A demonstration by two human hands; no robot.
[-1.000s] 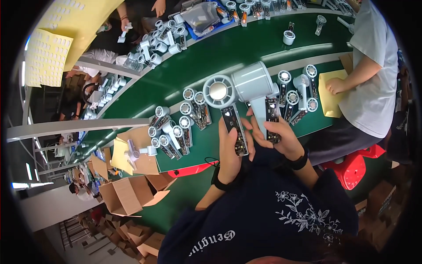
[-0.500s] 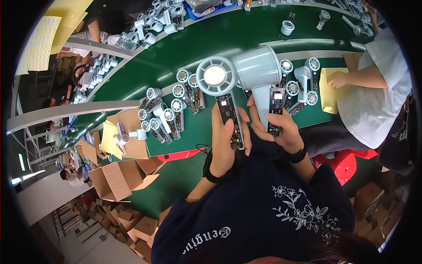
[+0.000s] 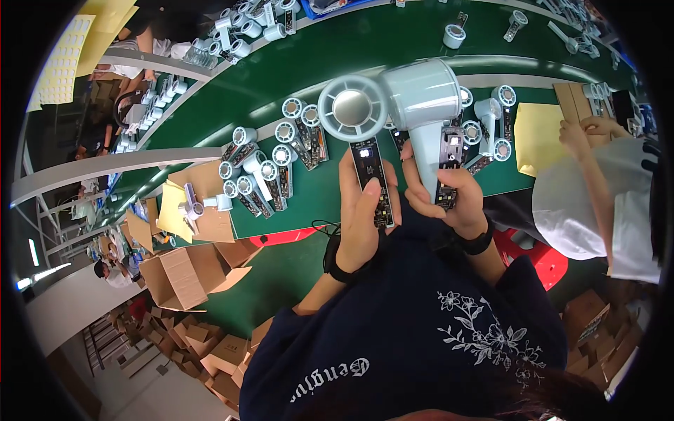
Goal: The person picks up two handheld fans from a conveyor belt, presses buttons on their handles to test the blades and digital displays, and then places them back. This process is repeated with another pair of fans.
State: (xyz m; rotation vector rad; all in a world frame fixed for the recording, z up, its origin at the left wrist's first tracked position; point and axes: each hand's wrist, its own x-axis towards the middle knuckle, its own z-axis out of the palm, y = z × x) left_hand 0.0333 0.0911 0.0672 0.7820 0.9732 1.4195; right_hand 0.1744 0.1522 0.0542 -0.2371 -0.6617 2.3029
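Observation:
Upright in my left hand [image 3: 358, 228] is a pale blue handheld fan [image 3: 353, 107]. Its round slotted head faces me, and its handle lies open with a black circuit board showing a small light. My thumb presses on the lower part of that board. My right hand [image 3: 460, 203] grips a second handheld fan [image 3: 423, 95] by the handle, its wide head turned sideways and its board also bare and lit. The two heads are side by side at nearly the same height, seeming to meet or overlap. Some fingers are hidden behind the handles.
Several similar fans [image 3: 269, 170] lie left on the green table [image 3: 309, 203], more [image 3: 486, 110] lie right. Beyond runs a green belt [image 3: 393, 42] carrying fans. A co-worker's hands [image 3: 586, 131] are at the right, near a yellow sheet [image 3: 531, 140]. An open cardboard box [image 3: 186, 277] stands lower left.
Both fans have shifted slightly right, still in my hands. The left fan's bright centre now looks grey. The co-worker's hand has left the yellow sheet, and both their hands now show farther right.

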